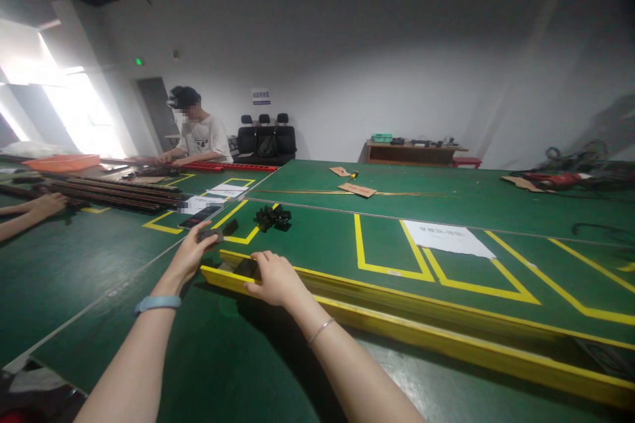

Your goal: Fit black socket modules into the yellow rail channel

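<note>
My left hand (187,256), with a pale blue band on its wrist, is closed around a small black plastic part (212,236) just off the left end of a long yellow channel (397,317). My right hand (278,279), wearing a thin bangle, grips that channel near its left end, thumb on the near wall and fingers at the far wall. A black piece (245,268) sits inside the channel beside my right fingers, partly hidden by them. Beyond the channel, a pile of black plastic parts (272,217) lies on the green table (317,244), and one black part (231,227) rests nearer my left hand.
Dark long bars (124,193) and an orange tray (64,162) lie at left, near another person's hand (47,206). A person (203,135) works at the far side. Paper sheets (449,238), yellow tape outlines (391,271) and cardboard pieces (357,190) are on the table.
</note>
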A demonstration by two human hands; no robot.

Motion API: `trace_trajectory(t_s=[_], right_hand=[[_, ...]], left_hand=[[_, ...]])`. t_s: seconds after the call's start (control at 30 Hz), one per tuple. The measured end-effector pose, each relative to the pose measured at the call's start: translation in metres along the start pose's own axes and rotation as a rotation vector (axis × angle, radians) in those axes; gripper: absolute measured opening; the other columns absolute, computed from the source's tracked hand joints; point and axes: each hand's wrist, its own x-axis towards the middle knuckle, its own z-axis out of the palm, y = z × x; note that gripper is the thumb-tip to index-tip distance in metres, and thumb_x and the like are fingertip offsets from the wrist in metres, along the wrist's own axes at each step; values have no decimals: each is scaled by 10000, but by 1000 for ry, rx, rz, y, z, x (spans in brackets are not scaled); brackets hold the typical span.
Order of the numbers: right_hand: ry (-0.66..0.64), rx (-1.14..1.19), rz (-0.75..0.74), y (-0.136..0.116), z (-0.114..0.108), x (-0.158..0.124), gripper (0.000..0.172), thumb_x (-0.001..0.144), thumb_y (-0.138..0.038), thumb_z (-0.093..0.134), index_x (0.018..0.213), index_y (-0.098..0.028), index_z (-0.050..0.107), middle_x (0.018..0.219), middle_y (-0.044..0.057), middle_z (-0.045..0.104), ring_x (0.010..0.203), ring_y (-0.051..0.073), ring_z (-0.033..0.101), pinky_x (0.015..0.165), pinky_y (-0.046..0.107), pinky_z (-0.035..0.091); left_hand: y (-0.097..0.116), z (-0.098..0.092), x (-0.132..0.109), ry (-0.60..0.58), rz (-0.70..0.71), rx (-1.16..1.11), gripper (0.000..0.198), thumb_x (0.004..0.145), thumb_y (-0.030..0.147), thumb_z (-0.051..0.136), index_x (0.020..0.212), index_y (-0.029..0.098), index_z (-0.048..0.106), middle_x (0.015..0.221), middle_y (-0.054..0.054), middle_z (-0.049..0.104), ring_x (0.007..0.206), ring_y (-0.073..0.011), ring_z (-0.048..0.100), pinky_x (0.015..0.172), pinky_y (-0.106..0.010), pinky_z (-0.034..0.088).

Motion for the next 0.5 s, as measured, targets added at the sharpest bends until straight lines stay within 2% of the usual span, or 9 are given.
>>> trace_trajectory(t_s=[0.07,0.17,0.3,0.43,0.5], right_hand=[[-6,-9,7,-1,-1,0,554,808,-481,570,1254,-167,475,1157,115,580,1020,251,560,879,393,441],[-26,-20,20,-2,-3,-1,518,807,-485,572,1209,-166,501,1134,116,586,1004,249,564,867,391,443],[-22,-28,16,-3,-4,-1,501,807,-479,570,1189,-160,509,1118,117,590,989,251,567,851,390,448],[-29,-30,17,-4,-4,-1,506,802,-479,576,1191,-164,504,1112,116,591,982,247,569,845,389,448],[-28,-29,19,-4,-4,-1,509,806,-483,572,1199,-166,500,1116,116,590,987,246,569,850,388,444]], left_hand=[[-2,-3,2,29,-81,-106,650,593,235,783,1191,217,530,1043,-57,661,816,-147,658,671,-239,520],[-3,-7,3,77,-157,-182,574,570,238,809,1093,191,576,1000,-49,671,731,-117,652,579,-191,486],[-1,-10,2,53,-161,-239,514,617,328,772,1094,204,626,930,-31,682,652,-105,631,527,-187,467],[0,-13,2,16,-151,-217,566,642,377,742,1183,263,621,1028,-30,678,715,-122,643,513,-178,451],[-2,-15,4,39,-174,-206,571,627,366,756,1174,268,627,1015,-31,682,732,-129,649,519,-178,453]])
